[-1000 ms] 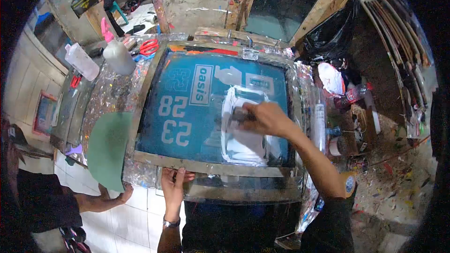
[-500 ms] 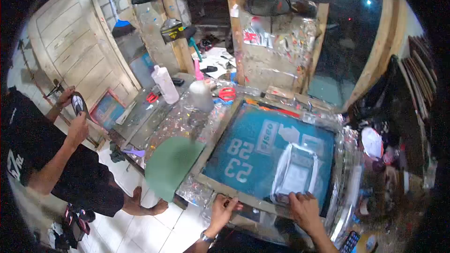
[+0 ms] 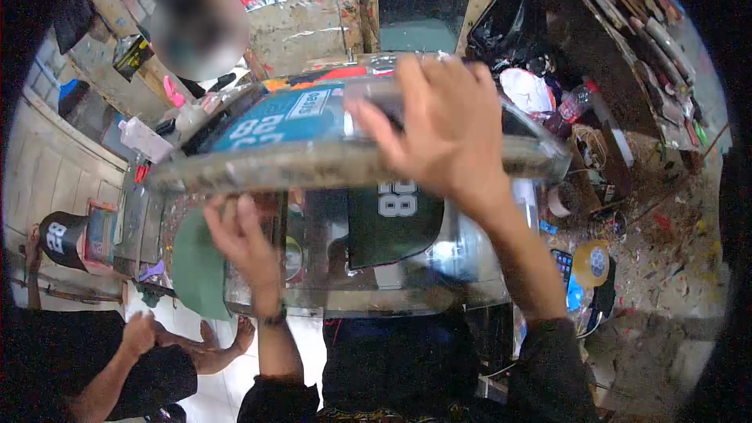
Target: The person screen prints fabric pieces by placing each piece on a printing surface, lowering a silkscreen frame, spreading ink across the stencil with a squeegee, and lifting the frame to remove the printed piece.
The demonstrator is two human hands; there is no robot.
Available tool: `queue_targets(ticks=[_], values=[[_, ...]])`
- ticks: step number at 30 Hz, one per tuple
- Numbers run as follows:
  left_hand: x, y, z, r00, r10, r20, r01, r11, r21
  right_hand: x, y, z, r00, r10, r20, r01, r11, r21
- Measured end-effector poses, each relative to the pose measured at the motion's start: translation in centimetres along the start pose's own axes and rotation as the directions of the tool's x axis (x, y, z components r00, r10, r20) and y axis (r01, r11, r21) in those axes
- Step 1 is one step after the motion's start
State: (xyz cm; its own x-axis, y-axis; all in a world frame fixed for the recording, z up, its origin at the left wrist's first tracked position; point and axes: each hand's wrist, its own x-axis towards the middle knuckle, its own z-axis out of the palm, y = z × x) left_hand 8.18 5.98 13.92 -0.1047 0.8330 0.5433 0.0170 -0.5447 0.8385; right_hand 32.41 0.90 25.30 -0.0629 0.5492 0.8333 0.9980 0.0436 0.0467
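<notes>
The framed screen [image 3: 360, 163] is tilted up, its near edge raised above the table. On its blue mesh [image 3: 270, 121] pale numbers and letters show at the left. My right hand [image 3: 450, 121] is over the screen's near part, fingers spread; whether it grips a tool there is hidden. Just below the frame's near edge, my left hand [image 3: 244, 247] is raised with its fingers apart and nothing in it. Under the screen lies a dark curved piece [image 3: 395, 227] with a pale number on it. A green curved piece [image 3: 197, 266] rests left of my left hand.
At the left, a co-worker [image 3: 86, 352] in dark clothes stands beside the table, near a dark piece numbered 28 [image 3: 64, 241]. Another person's blurred head [image 3: 200, 29] is behind the table. Bottles [image 3: 145, 139] stand at the back left. A phone [image 3: 561, 266] and tape roll [image 3: 591, 264] lie right.
The screen has swung up from lying flat, uncovering the numbered dark piece. My left hand has come off the frame's edge. My right hand has moved up with the screen. A person has appeared behind.
</notes>
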Motion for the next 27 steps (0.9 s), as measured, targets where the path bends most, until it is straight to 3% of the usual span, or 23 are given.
queue_targets(ticks=[1, 2, 3, 4, 5, 7, 9, 11, 12, 14, 15, 16, 17, 18, 20, 21, 22, 23, 24, 25, 26, 27], values=[[0.8, -1.3, 2.6, 0.981, 0.177, -0.085, -0.171, 0.983, 0.074, 1.9, 0.8, 0.2, 0.999, 0.029, 0.034, -0.027, 0.998, -0.055], [0.4, -2.2, 4.5, 0.980, -0.184, -0.081, 0.198, 0.949, 0.244, 3.9, 1.5, 0.2, 0.997, 0.055, 0.062, -0.048, 0.993, -0.109], [1.1, -7.0, 6.7, 0.982, -0.094, 0.161, 0.077, 0.991, 0.112, 6.2, 2.3, 0.0, 0.971, 0.128, 0.204, -0.111, 0.990, -0.092], [0.6, -8.2, 8.9, 0.973, -0.096, 0.210, -0.011, 0.890, 0.456, 8.3, 2.8, -0.5, 0.919, 0.194, 0.343, -0.175, 0.981, -0.086], [-1.1, -18.5, 9.7, 0.943, -0.002, 0.333, -0.278, 0.545, 0.791, 9.7, 2.9, -1.0, 0.906, 0.223, 0.360, -0.202, 0.975, -0.096], [-2.6, -18.6, 9.9, 0.875, -0.260, 0.408, -0.230, 0.517, 0.824, 10.9, 4.1, -0.9, 0.921, 0.202, 0.333, -0.182, 0.979, -0.093], [-5.7, -22.5, 7.9, 0.879, 0.094, 0.467, -0.440, 0.534, 0.722, 12.2, 5.5, -0.1, 0.947, 0.137, 0.292, -0.120, 0.990, -0.074], [-5.2, -14.0, 5.9, 0.923, -0.120, 0.365, -0.201, 0.658, 0.725, 13.9, 6.6, 1.0, 0.940, 0.162, 0.302, -0.163, 0.986, -0.022], [-5.2, -12.3, 4.0, 0.954, -0.147, 0.261, -0.084, 0.705, 0.704, 14.7, 6.8, 0.8, 0.928, 0.173, 0.330, -0.183, 0.983, -0.001], [-3.3, -9.6, -2.7, 0.984, -0.164, 0.067, 0.060, 0.666, 0.744, 15.8, 8.4, 2.6, 0.975, 0.121, 0.185, -0.135, 0.989, 0.063], [-1.7, -8.9, -7.0, 0.993, -0.114, -0.019, 0.086, 0.620, 0.780, 16.4, 8.7, 2.5, 0.952, 0.168, 0.254, -0.174, 0.985, 0.003], [0.4, -8.5, -12.3, 0.980, -0.157, -0.126, 0.197, 0.617, 0.762, 17.6, 8.2, 1.8, 0.879, 0.195, 0.436, -0.248, 0.966, 0.067], [1.3, -8.2, -16.6, 0.953, -0.202, -0.224, 0.302, 0.622, 0.722, 17.8, 9.7, 3.3, 0.917, 0.144, 0.372, -0.199, 0.973, 0.113], [2.4, -8.6, -20.0, 0.950, -0.147, -0.274, 0.306, 0.605, 0.735, 18.6, 11.9, 5.5, 0.921, 0.170, 0.349, -0.187, 0.982, 0.016], [4.6, -8.8, -25.9, 0.934, 0.134, -0.331, 0.291, 0.253, 0.923, 19.5, 12.6, 6.9, 0.922, 0.223, 0.316, -0.242, 0.970, 0.021], [5.1, -5.5, -24.8, 0.925, 0.211, -0.315, 0.252, 0.279, 0.927, 19.8, 16.4, 11.4, 0.946, 0.238, 0.221, -0.261, 0.962, 0.077], [4.9, -4.6, -24.1, 0.910, 0.396, -0.121, 0.038, 0.212, 0.976, 20.0, 18.6, 14.9, 0.954, 0.261, 0.146, -0.278, 0.954, 0.115], [3.6, -3.7, -21.8, 0.932, 0.333, -0.139, -0.020, 0.432, 0.902, 20.0, 17.0, 13.2, 0.954, 0.245, 0.175, -0.271, 0.952, 0.141], [1.0, -2.4, -18.7, 0.980, 0.156, -0.123, -0.003, 0.632, 0.775, 20.0, 15.4, 10.8, 0.951, 0.234, 0.204, -0.267, 0.951, 0.156], [-1.8, -4.4, -15.9, 0.986, 0.104, 0.128, -0.165, 0.565, 0.809, 20.6, 15.4, 10.9, 0.946, 0.217, 0.241, -0.247, 0.964, 0.101], [-4.2, -6.2, -13.1, 0.923, 0.031, 0.382, -0.339, 0.533, 0.775, 20.7, 15.9, 10.8, 0.934, 0.206, 0.290, -0.253, 0.958, 0.133], [-5.5, -5.5, -10.5, 0.905, 0.010, 0.426, -0.352, 0.581, 0.734, 20.5, 14.1, 8.2, 0.920, 0.204, 0.334, -0.263, 0.954, 0.142]])
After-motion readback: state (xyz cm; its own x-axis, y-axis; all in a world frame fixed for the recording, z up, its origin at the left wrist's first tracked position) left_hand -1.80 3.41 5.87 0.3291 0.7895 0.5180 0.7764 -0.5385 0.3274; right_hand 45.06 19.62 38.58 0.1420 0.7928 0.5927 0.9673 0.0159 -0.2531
